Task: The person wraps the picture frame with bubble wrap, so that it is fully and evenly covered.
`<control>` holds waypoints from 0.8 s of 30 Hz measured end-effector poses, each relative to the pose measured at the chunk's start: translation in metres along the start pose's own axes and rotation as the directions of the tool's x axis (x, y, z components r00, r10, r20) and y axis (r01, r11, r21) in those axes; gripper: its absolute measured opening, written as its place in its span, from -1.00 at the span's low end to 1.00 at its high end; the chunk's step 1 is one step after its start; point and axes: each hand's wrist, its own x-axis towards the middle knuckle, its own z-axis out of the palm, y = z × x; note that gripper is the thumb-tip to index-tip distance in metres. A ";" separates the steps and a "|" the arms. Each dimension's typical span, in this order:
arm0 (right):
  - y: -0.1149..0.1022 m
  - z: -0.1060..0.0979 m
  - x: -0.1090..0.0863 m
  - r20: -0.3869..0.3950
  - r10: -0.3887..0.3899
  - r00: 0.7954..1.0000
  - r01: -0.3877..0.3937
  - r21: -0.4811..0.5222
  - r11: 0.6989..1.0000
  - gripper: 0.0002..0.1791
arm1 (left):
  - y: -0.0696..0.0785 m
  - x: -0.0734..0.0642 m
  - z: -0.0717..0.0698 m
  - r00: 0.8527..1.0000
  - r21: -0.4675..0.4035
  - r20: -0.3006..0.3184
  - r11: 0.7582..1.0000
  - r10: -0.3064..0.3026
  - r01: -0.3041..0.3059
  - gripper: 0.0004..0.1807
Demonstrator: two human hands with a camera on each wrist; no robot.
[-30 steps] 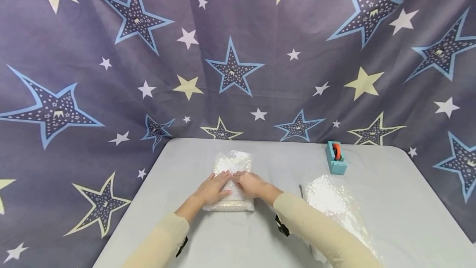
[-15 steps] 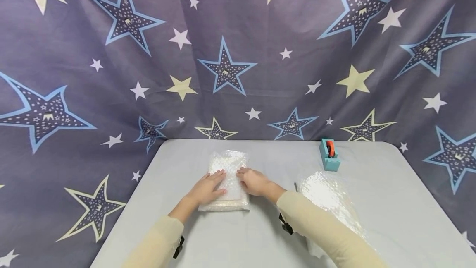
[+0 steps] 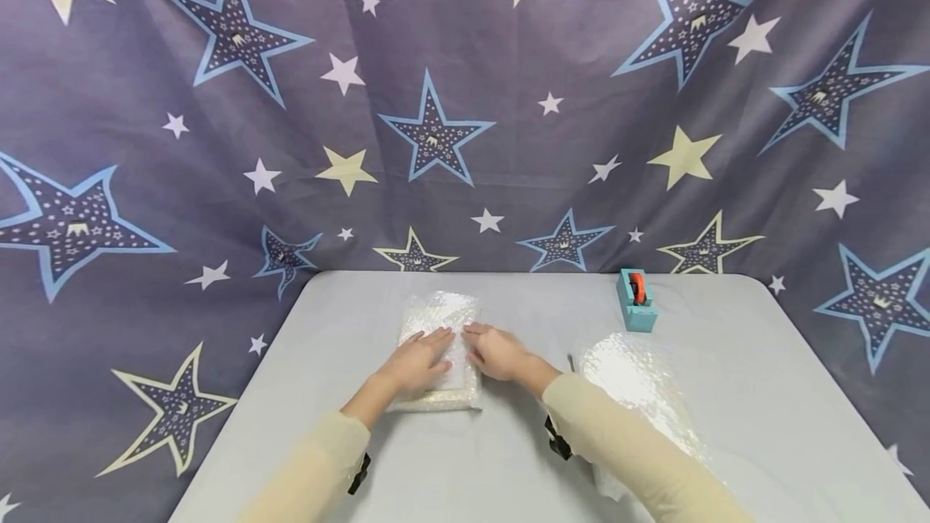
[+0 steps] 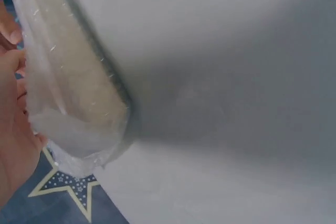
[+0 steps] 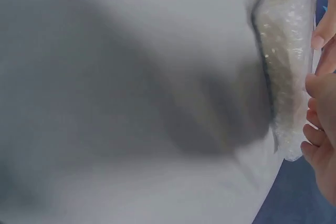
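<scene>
A flat rectangular package in bubble wrap [image 3: 439,311] lies on the table, left of the middle. My left hand [image 3: 416,361] rests on its top with the fingers spread; its edge shows at the left of the left wrist view. At the package's right side, my right hand [image 3: 500,353] touches the wrap, its fingertips near those of the left. Bent fingers of that right hand [image 5: 321,124] lie against the wrap [image 5: 286,51] in the right wrist view. Clear film hangs slack at the package's corner [image 4: 79,140]. What is inside is hidden.
A teal tape dispenser [image 3: 639,315] with an orange roll stands at the back right of the grey-white table [image 3: 508,458]. A larger shiny sheet of bubble wrap [image 3: 632,378] lies on the right, partly under the right forearm. A star-patterned curtain [image 3: 465,208] hangs behind.
My right hand has drawn back from the package's middle to its right side. The left hand still rests on the package, and the whole view has shifted slightly.
</scene>
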 end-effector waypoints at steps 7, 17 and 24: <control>0.000 0.009 -0.002 -0.002 -0.014 1.000 0.014 -0.026 1.000 -0.58 | 0.002 0.001 0.006 1.000 0.049 0.024 0.999 0.001 -0.003 -0.39; 0.005 0.006 -0.008 -0.084 0.089 0.993 -0.076 0.148 0.986 -0.54 | -0.014 -0.008 -0.009 0.993 -0.071 -0.106 0.997 -0.051 0.044 -0.37; 0.006 0.015 -0.014 -0.078 0.373 0.924 -0.310 0.417 0.854 -0.52 | -0.036 -0.021 -0.005 0.919 -0.364 -0.127 0.879 -0.374 0.308 -0.30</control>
